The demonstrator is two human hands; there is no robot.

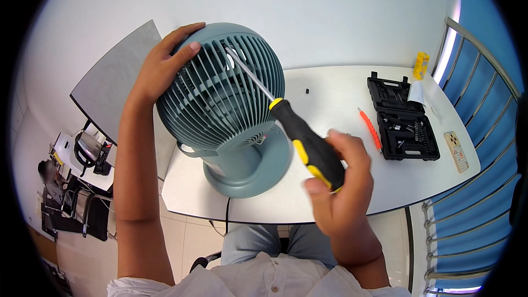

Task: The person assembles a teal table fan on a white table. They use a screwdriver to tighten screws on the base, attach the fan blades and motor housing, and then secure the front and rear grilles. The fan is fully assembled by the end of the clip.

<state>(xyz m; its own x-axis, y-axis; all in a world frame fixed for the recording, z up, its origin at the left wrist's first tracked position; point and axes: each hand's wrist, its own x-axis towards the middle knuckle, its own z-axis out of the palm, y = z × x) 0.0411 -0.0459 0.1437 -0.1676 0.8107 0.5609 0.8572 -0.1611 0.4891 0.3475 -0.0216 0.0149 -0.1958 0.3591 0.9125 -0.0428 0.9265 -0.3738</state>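
Note:
A grey-green desk fan [248, 168] stands on the white table, its slatted grille facing me. My left hand [168, 60] grips the upper left of the fan's head; its thumb lies on the grille's edge and the fingers reach over the top. In my right hand [346, 187] is a screwdriver [300, 132] with a black and yellow handle, held near the handle's butt end with thumb and fingers on either side. Its metal shaft slants up and left, and the tip goes in between the slats near the grille's top.
Right on the table [330, 113] lie an orange-red flexible rod [370, 129], an open black tool case [407, 135], a phone [456, 152] and a yellow box [421, 66]. A small black piece [307, 91] sits behind the screwdriver. Metal railing [484, 55] borders the right; a person sits far left.

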